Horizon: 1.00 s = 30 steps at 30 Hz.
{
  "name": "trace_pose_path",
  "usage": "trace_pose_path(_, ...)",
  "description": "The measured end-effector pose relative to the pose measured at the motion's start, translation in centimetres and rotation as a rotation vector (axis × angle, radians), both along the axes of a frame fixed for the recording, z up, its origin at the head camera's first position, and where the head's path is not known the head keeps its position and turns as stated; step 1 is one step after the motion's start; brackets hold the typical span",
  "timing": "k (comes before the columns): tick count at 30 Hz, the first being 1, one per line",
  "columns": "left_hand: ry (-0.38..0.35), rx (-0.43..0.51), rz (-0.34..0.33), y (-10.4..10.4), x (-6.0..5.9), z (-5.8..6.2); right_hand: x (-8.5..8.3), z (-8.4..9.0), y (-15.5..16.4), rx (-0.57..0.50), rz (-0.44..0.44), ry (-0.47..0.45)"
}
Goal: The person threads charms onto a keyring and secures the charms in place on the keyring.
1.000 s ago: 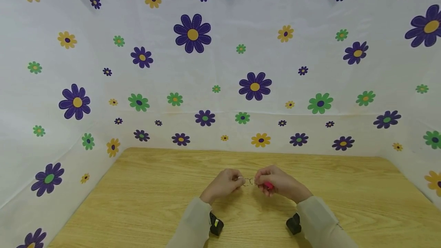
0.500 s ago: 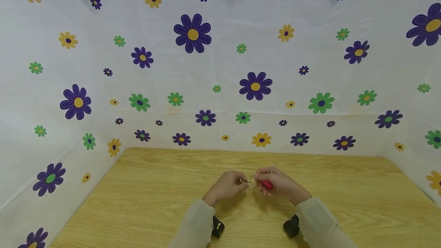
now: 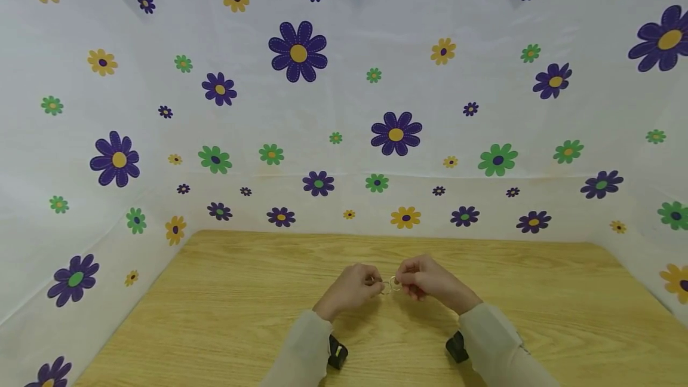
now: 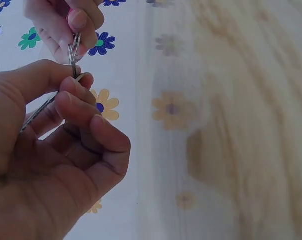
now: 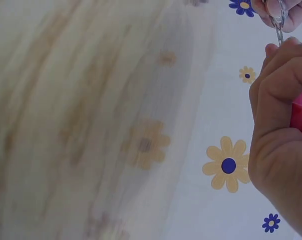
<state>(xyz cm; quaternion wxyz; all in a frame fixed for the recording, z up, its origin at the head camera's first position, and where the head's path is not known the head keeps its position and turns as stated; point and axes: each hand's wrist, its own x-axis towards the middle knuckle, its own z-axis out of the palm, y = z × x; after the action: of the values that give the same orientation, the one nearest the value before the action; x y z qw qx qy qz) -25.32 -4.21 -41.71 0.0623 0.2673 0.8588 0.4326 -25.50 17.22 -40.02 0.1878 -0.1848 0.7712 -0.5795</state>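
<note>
Both hands meet low over the middle of the wooden table [image 3: 226, 291]. My left hand [image 3: 371, 283] pinches a thin flat metal piece [image 4: 50, 102] between thumb and curled fingers; its tip reaches a metal key ring [image 3: 394, 283]. My right hand [image 3: 404, 282] pinches that ring [image 4: 73, 47] from the other side. A red tag [image 5: 301, 117] sits inside the right hand's curled fingers and shows only in the right wrist view. In that view the ring [image 5: 280, 22] stands on edge above the right hand's fingers [image 5: 276, 95]. I cannot tell whether the metal piece is threaded on the ring.
White cloth printed with purple, yellow and green flowers [image 3: 344, 106] walls the table at the back and on both sides. Black wrist-worn cameras [image 3: 337, 351] [image 3: 457, 346] sit under my sleeves. Bare wood lies left, right and behind the hands.
The hands have drawn slightly closer together. The red tag, seen under the right hand's fingers before, is now hidden in the head view, and the ring shows between the hands.
</note>
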Motion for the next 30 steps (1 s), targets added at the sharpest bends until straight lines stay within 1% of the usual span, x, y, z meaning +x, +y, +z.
trace_pose_path(7, 0.026, -0.039, -0.052, 0.15, 0.23, 0.03, 0.05, -0.55, -0.72, -0.002, -0.006, -0.020)
trace_pose_path(11, 0.021, -0.043, -0.029, 0.11, 0.34, 0.12, 0.03, -0.63, -0.62, 0.007, -0.014, -0.011)
trace_pose_path(16, 0.020, -0.030, -0.009, -0.07, 0.32, 0.14, -0.01, -0.25, -0.42, 0.026, -0.020, -0.002)
trace_pose_path(25, 0.015, -0.037, -0.019, -0.07, 0.31, 0.21, -0.06, -0.24, -0.62, 0.008, -0.010, 0.002)
trace_pose_path(30, 0.018, -0.030, -0.028, 0.06, 0.34, 0.19, -0.04, -0.48, -0.91, -0.021, -0.024, -0.010)
